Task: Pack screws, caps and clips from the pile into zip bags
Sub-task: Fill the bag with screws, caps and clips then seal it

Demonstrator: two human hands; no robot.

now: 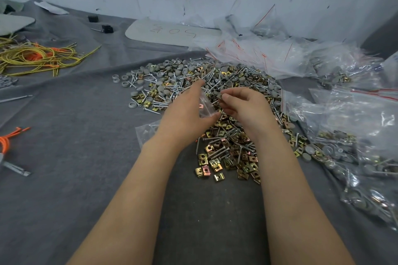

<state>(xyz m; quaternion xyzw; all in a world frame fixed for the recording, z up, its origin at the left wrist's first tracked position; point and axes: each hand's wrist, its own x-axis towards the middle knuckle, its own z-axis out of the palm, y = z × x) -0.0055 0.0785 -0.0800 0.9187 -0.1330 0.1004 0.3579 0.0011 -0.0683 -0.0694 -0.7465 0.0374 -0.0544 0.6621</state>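
Observation:
A wide pile of silver screws, grey round caps and brass-coloured clips lies on the grey cloth. Over its middle, my left hand holds a small clear zip bag between thumb and fingers, with a clip showing inside it. Right beside the bag's mouth, my right hand pinches a small grey cap between thumb and fingertips. Brass clips cluster at the near end of the pile.
Empty zip bags with red strips are heaped at the back right. Filled bags lie along the right. Another clear bag lies under my left wrist. Yellow and orange cords lie at the left, a grey plate behind the pile.

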